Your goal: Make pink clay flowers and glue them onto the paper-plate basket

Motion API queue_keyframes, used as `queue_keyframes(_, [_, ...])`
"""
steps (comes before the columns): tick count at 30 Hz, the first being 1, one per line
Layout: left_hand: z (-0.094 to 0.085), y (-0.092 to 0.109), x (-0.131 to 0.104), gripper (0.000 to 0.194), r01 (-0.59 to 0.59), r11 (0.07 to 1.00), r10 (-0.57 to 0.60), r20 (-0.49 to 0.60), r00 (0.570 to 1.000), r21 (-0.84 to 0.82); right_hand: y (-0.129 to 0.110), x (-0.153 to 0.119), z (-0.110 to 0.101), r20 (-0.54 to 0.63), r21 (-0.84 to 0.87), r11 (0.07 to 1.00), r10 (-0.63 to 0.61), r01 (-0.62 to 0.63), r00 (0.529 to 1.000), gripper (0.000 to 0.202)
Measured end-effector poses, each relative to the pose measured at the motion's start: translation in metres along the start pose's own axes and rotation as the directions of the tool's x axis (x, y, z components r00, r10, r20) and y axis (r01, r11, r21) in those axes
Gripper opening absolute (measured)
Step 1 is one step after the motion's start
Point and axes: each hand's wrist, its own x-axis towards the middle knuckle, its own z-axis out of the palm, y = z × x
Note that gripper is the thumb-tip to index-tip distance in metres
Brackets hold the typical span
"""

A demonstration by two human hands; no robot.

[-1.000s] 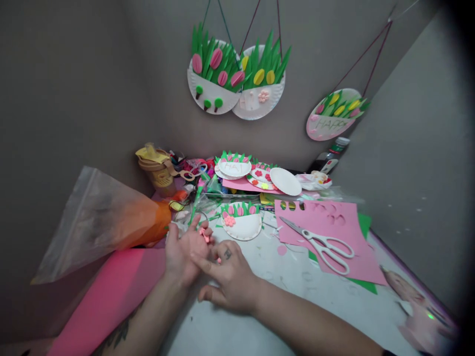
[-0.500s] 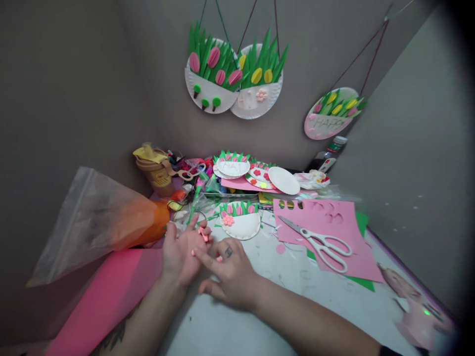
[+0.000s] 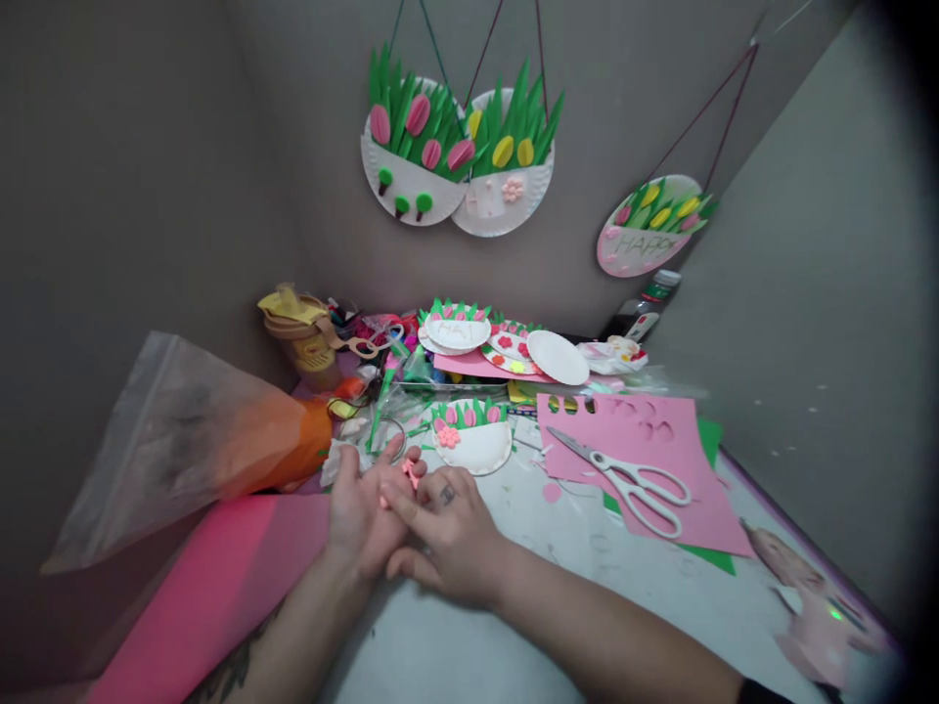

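The two hands meet just left of the frame's lower middle: the left hand [image 3: 367,513] lies palm up, fingers loosely curled, with a piece of pink clay [image 3: 411,474] at its fingers, while the right hand [image 3: 455,533] sets its index fingertip on that palm, at a small pink clay ball [image 3: 383,502]. The right thumb stands apart from the index finger; whether its curled fingers grip anything, I cannot tell. Just beyond, mid-frame, a decorated paper plate [image 3: 476,448] with green grass, pink tulips and a pink flower lies on the worktop [image 3: 572,596]. Right of centre, white-handled scissors [image 3: 638,484] rest on a pink sheet [image 3: 704,508]. A plastic bag [image 3: 198,440] with orange contents fills the left side; three finished plates hang along the top, [image 3: 415,186] being the leftmost plate.
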Motion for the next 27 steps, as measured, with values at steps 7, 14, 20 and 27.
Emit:
queue_keyframes(7, [-0.003,0.001,0.002,0.052,-0.004,1.0,0.004,0.019,1.0,-0.023,-0.003,0.0,0.003,-0.012,-0.014,1.0,-0.024,0.024,1.0,0.078])
queue_keyframes(14, [-0.002,0.002,0.002,0.053,-0.042,0.999,0.042,0.028,0.999,-0.02,-0.006,0.0,0.006,-0.014,-0.021,0.999,-0.051,0.05,0.999,0.082])
queue_keyframes(20, [-0.002,0.0,0.001,0.051,-0.08,0.996,0.081,0.046,0.996,-0.034,-0.007,0.0,0.004,-0.015,-0.019,0.999,-0.042,0.042,0.999,0.077])
queue_keyframes(27, [0.002,0.0,0.001,0.053,-0.122,0.992,0.123,0.038,0.992,-0.033,-0.011,-0.003,0.002,0.011,0.001,1.0,-0.028,0.028,1.0,0.075])
